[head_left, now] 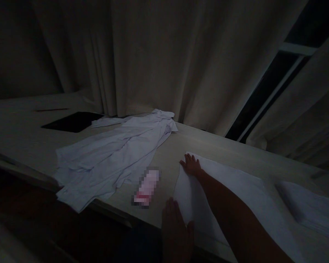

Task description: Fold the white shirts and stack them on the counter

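A flat white sheet, apparently cloth (235, 179), lies spread on the table in front of me. My right hand (192, 165) rests palm down on its far left corner, fingers spread. Nearer the table's front edge, my left hand (177, 228) lies at the sheet's left side with fingers stretched out and thumb apart. Whether it presses on the sheet or just the table, I cannot tell. To the left is a crumpled white long-sleeved shirt (120, 146), its collar toward the curtain and its hem hanging over the front edge.
Between shirt and sheet sits a pixelated pink and white item (147, 187). A blurred white stack (309, 208) is at the right. Behind the shirt lie a dark flat panel (71, 122) and a thin stick (52, 109). Beige curtains (153, 54) hang along the table's (24, 142) back.
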The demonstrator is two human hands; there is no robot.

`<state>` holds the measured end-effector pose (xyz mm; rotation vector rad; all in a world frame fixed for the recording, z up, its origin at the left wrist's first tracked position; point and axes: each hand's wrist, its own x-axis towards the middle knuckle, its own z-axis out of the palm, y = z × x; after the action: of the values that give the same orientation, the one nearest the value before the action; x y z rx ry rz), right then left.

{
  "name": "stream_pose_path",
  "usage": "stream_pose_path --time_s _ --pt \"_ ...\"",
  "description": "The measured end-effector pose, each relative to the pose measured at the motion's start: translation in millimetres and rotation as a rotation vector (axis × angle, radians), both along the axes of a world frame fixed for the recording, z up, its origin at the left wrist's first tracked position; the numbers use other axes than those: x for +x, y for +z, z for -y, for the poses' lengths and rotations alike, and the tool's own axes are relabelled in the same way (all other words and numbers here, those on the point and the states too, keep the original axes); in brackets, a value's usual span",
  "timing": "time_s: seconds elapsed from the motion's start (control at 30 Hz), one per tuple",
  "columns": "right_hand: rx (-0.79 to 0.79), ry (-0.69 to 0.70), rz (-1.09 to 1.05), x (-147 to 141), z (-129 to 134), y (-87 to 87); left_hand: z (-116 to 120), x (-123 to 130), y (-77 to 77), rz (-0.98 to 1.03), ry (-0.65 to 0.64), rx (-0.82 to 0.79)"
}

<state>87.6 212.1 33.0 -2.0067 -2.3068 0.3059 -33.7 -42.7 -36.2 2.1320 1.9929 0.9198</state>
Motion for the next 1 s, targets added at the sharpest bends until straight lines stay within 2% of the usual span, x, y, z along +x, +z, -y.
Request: stream_pose_path --time_s 0.1,0.2,0.27,0.33,0.47,0.53,0.6,0.73,0.8,0.9,1.0 --pt "0.002 -0.012 0.001 9 -8 13.1 0 -1 0.3 -0.005 -0.002 0.021" --pt "0.052 0.0 0.006 20 20 20.3 0 -1 2.8 -0.041 0.0 0.025" --pt "0.088 0.051 0.009 29 64 16.9 -1 0 5.1 -0.074 0.008 0.018" --pt "0.172 0.163 0.003 41 121 7.9 -3 0 7.9 -0.114 0.009 0.002" --pt "0.185 0.272 0.017 81 236 -12.1 -5 1 14.5 -0.202 -0.005 0.0" --pt "0.18 0.204 0.041 116 278 -18.6 -6 1 17.2 -0.239 0.003 0.018" --pt "0.188 0.077 0.081 162 310 -23.8 -6 0 18.7 -0.281 0.009 0.036" --pt "0.213 -0.191 0.147 262 358 -37.5 -6 -1 20.1 -0.391 -0.017 0.076" --pt "0.217 -0.319 0.163 302 377 -45.2 -6 -1 23.0 -0.449 -0.027 0.086" --pt "0.227 -0.417 0.167 331 394 -51.7 -4 -2 34.0 -0.513 -0.047 0.059" --pt "0.315 -0.415 0.181 328 403 -48.7 2 -9 49.9 -0.544 -0.162 0.004"
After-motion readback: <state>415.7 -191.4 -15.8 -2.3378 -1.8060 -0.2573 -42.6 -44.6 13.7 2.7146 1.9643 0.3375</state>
